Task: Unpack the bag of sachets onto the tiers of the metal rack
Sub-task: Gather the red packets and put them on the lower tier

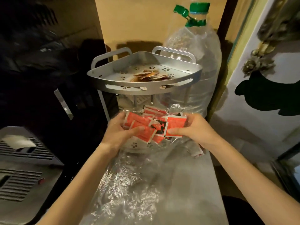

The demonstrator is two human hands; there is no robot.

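Note:
A silver corner rack [100, 78] stands on a metal counter, its top tier holding a few brownish packets [150, 75]. In front of the lower tier [134, 145], my left hand [120, 133] grips a bunch of red-and-white sachets [142, 125]. My right hand [194, 127] pinches one red sachet [176, 125] at the right side of the bunch. The clear crinkled plastic bag [126, 184] trails from under the sachets down over the counter toward me. One more sachet [197, 152] lies on the counter beneath my right wrist.
A large clear plastic bottle with a green cap [199, 46] stands right behind the rack. A grey vented appliance [21, 168] sits at the lower left. A pale door or cabinet with a dark shape [267, 95] bounds the right side.

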